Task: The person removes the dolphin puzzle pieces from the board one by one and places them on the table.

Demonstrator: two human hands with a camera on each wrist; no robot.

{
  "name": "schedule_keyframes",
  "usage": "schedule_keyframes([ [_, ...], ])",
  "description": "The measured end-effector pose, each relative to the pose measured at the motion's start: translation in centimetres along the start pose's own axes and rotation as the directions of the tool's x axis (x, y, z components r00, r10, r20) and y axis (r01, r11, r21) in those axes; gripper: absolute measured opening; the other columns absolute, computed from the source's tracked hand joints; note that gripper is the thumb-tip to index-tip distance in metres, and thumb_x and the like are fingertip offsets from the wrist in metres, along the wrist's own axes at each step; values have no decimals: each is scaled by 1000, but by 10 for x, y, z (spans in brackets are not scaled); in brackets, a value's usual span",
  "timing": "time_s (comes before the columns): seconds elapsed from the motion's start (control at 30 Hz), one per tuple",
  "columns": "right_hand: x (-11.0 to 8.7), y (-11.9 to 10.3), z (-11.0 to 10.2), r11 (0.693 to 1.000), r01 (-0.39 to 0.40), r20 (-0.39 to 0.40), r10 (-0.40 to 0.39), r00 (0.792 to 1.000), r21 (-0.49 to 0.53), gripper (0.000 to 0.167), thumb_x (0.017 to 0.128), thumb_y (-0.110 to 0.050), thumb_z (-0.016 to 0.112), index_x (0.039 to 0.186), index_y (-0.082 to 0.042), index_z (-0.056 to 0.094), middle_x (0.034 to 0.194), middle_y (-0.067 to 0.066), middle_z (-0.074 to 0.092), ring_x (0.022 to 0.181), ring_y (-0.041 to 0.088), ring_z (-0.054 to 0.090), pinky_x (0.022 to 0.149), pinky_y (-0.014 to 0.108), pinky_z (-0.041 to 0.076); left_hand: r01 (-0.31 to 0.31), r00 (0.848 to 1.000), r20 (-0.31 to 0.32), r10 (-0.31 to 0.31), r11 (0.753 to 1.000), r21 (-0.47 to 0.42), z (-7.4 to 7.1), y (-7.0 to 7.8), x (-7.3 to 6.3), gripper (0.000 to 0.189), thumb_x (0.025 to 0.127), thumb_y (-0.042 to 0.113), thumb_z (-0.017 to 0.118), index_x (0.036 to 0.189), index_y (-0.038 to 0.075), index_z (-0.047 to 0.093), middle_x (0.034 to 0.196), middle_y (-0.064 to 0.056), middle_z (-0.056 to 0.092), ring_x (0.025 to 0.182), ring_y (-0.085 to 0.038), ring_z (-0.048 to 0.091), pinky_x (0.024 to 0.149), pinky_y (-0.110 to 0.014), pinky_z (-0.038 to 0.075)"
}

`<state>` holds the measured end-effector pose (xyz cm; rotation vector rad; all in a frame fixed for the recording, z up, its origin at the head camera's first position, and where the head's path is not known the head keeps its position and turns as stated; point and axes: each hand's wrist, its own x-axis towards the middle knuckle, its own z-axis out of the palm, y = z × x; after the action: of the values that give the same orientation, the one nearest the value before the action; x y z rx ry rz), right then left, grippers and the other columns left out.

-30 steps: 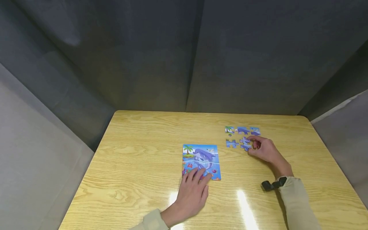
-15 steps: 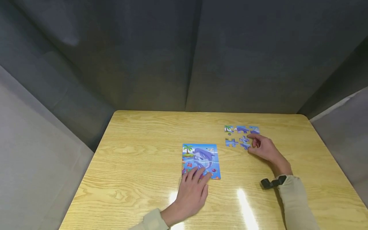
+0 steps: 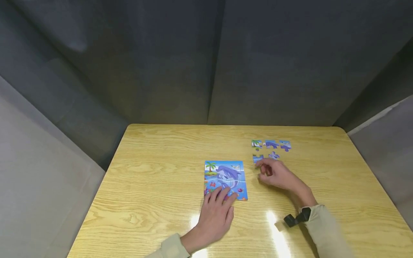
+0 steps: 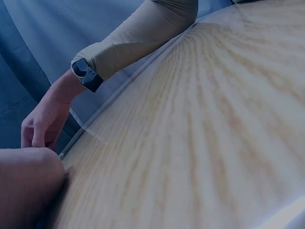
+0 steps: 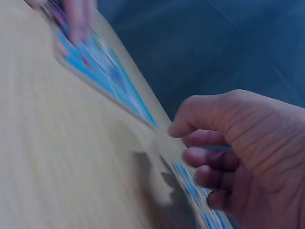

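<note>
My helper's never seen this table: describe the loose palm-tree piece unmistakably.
On the wooden table, look beyond the right hand to the loose pieces. In their far row, the palm-tree piece lies at the left end. Its green palm tree sets it apart from the dolphin piece beside it.

Picture board (image 3: 230, 172) on the tabletop (image 3: 155, 179), left hand (image 3: 214, 215) on its near part; puzzle pieces (image 3: 271, 144) in two rows behind and to its right, right hand (image 3: 280, 175) before them; curtain (image 3: 161, 71) behind the tabletop.

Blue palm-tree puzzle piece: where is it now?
In the head view, the palm-tree piece lies right of centre on the yellow wooden table, just left of a purple dolphin puzzle piece.
</note>
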<state>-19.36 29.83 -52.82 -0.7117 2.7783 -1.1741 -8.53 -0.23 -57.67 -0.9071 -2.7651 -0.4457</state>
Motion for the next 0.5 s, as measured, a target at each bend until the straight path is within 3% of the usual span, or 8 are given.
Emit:
schedule_keyframes([
  [0.2, 13, -29, 28, 997, 65, 151, -58, 987, -38, 41, 83, -8, 80, 121, 3, 68, 86, 4, 61, 68, 12, 51, 62, 25, 45, 1, 1000, 25, -2, 1000, 5, -2, 1, 0, 45, 110, 33, 41, 154, 27, 50, 158, -5, 45, 146, -33, 38, 110, -53, 40],
  [0.5, 28, -40, 40, 996, -19, 246, 39, 969, -85, 42, 74, -7, 78, 113, -1, 64, 80, 1, 55, 69, 11, 47, 62, 26, 43, -2, 1000, 29, 1, 1000, 30, -4, 1, 0, 45, 111, 33, 38, 154, 27, 50, 158, -4, 45, 145, -33, 39, 110, -52, 40],
])
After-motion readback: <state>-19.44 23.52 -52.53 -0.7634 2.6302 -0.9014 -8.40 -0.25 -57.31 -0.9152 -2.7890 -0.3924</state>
